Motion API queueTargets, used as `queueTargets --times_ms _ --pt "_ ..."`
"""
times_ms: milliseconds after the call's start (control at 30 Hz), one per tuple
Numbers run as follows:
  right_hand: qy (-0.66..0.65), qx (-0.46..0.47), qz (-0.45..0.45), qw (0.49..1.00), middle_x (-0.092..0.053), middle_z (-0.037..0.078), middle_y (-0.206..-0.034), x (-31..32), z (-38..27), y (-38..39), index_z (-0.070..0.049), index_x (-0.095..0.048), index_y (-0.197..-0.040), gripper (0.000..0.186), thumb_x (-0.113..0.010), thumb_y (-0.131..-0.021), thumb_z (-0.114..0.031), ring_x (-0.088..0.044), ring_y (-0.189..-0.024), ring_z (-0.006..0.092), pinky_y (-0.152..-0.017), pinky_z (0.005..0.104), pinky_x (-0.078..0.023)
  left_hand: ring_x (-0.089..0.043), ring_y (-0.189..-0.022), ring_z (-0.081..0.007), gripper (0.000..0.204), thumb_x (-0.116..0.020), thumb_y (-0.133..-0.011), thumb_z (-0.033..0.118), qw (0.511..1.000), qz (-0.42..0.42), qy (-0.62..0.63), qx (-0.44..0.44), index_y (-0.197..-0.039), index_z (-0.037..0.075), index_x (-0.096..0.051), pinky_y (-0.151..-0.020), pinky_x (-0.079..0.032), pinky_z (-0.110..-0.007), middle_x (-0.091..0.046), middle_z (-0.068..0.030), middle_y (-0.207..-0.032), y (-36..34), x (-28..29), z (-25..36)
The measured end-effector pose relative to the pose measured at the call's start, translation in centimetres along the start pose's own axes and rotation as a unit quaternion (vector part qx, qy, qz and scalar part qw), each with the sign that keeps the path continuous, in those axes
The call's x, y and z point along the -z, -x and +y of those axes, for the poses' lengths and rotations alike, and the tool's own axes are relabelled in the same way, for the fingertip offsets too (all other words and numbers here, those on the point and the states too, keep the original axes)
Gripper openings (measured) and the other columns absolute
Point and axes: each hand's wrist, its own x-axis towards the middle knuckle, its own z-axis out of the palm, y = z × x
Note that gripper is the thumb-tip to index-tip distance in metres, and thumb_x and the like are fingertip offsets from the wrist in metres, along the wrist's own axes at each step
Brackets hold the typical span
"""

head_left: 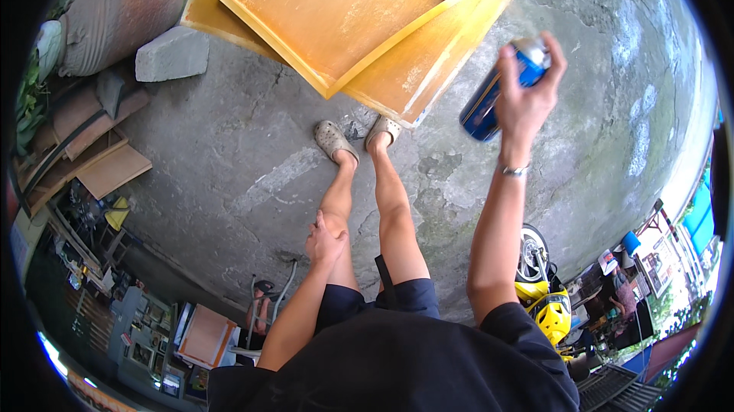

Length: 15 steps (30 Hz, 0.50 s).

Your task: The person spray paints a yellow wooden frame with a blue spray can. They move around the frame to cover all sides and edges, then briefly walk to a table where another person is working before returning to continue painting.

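Note:
My right hand (pixel 529 97) is raised at the right and wrapped round a blue spray can (pixel 483 110). The can is tilted, with its pale top up by my fingertips, and motion blurs that end. My thumb lies along one side and my fingers along the other. The can is apart from the yellow wooden trays, right of the lower board's corner. My left hand (pixel 326 245) rests on my left knee (pixel 334 222), its fingers curled round it and partly hidden. Ahead of my feet, a shallow yellow tray (pixel 336 22) with raised edges lies askew over a yellow board (pixel 451 37).
Grey concrete floor (pixel 260 121) surrounds my clogs (pixel 330 139). At the far left are a stone block (pixel 174 56) and a big clay jar (pixel 126 18). Curved tiles (pixel 92 117) are stacked below them. Behind on the right stands a yellow motorbike (pixel 547 309); a metal-framed chair (pixel 264 301) is behind on the left.

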Motion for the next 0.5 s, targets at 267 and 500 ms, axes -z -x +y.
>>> queueTargets --times_ms 267,500 --pt "-0.076 0.012 -0.238 0.968 -0.062 0.018 -0.110 0.7 -5.9 12.9 -0.011 -0.056 -0.140 0.066 -0.085 -0.082 -0.025 -0.068 -0.096 0.0371 -0.082 0.0437 -0.057 -0.065 -0.119 -0.0450 0.102 -0.078 -0.080 0.050 1.000 -0.019 0.006 -0.006 -0.160 0.015 -0.027 -0.101 -0.052 -0.051 -0.054 -0.0257 -0.143 -0.1 0.5 0.4" --pt "-0.041 -0.027 -0.048 0.998 -0.069 0.019 -0.115 -0.4 -0.7 2.4 -0.006 -0.058 -0.135 0.057 -0.083 -0.087 -0.023 -0.069 -0.100 0.0291 -0.087 0.0409 -0.057 -0.068 -0.115 -0.0351 0.081 -0.069 -0.092 0.056 0.985 0.016 0.163 -0.050 -0.152 0.008 -0.043 -0.098 -0.052 -0.045 -0.067 -0.0190 -0.127 -3.7 2.5 -6.2"
